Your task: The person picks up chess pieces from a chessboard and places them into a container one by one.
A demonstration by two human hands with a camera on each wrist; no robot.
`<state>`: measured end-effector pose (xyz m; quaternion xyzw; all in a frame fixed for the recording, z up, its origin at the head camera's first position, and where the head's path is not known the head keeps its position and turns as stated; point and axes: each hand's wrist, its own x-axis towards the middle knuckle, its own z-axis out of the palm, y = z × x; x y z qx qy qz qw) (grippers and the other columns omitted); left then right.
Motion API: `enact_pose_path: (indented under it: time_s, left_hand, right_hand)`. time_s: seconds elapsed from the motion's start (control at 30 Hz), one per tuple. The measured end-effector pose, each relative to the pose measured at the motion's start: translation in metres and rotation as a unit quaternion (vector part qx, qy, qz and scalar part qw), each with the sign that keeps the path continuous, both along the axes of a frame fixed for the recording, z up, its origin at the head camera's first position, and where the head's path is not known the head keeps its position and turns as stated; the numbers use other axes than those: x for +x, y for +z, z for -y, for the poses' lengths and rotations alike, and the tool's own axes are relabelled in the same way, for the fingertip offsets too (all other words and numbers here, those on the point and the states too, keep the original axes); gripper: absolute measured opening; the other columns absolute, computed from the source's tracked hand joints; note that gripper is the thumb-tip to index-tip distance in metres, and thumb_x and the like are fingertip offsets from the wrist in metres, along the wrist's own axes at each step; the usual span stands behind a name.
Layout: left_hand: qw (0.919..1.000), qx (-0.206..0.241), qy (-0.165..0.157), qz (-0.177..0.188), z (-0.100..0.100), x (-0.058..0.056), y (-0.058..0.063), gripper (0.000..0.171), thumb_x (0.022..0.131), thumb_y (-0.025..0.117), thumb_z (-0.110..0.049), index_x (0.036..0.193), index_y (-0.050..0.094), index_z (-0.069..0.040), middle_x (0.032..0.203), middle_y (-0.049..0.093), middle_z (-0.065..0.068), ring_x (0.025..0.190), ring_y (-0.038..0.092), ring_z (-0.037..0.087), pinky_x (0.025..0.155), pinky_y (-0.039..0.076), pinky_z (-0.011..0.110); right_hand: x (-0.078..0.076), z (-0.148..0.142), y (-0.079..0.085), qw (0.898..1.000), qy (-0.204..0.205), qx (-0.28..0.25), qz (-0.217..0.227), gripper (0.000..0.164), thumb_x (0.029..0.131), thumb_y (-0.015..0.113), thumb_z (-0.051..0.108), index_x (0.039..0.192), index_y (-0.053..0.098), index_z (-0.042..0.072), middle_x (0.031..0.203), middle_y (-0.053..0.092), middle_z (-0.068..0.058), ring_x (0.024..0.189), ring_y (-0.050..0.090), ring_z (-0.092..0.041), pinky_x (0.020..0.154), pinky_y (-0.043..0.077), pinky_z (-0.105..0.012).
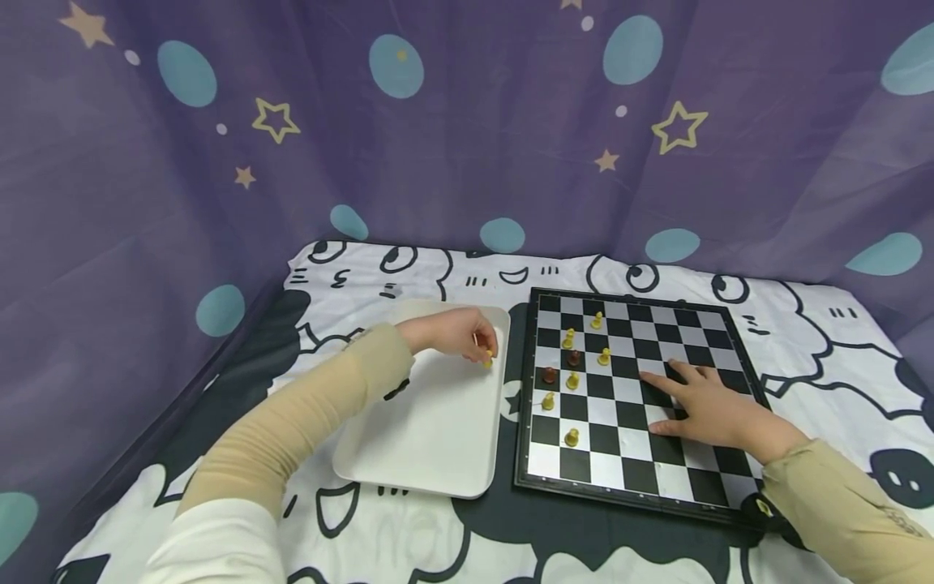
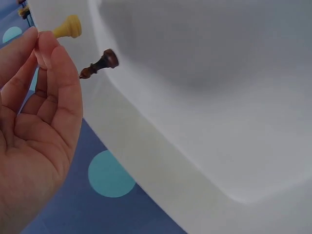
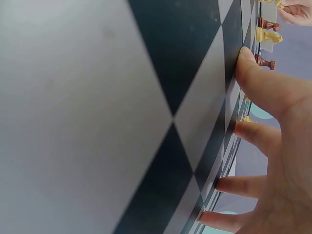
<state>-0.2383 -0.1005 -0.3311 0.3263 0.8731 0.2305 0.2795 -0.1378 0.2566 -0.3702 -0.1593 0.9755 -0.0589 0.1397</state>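
My left hand (image 1: 460,334) pinches a yellow chess piece (image 2: 68,27) between thumb and fingertips, base downward, over the right side of the white tray (image 1: 430,430). The fingers hide its top. Close by, in the left wrist view, a dark brown chess piece (image 2: 105,61) stands base down against the tray's inside; its tip meets the finger's outline. My right hand (image 1: 711,405) has its fingers spread, resting on the right half of the black-and-white chessboard (image 1: 631,444). Several yellow pieces (image 1: 572,437) and two brown ones (image 1: 574,358) stand on the board's left half.
The tray lies just left of the board, with a narrow strip of patterned cloth (image 1: 511,401) between them. The cartoon-print cloth (image 1: 409,535) covers the table. A purple curtain (image 1: 467,146) with stars and blue ovals hangs behind.
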Motion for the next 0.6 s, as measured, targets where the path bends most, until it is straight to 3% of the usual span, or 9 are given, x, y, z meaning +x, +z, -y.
enact_pose_path:
  time_s: [0.6]
  left_hand:
    - [0.9999, -0.006, 0.009, 0.009, 0.002, 0.0, -0.015, 0.005, 0.086, 0.065, -0.002, 0.088, 0.069, -0.001, 0.066, 0.056, -0.004, 0.059, 0.048, 0.005, 0.059, 0.042, 0.018]
  right_hand:
    - [0.0, 0.0, -0.001, 1.0, -0.007, 0.009, 0.006, 0.089, 0.072, 0.059, 0.072, 0.141, 0.044, 0.018, 0.143, 0.028, -0.033, 0.124, 0.026, -0.062, 0.083, 0.035, -0.074]
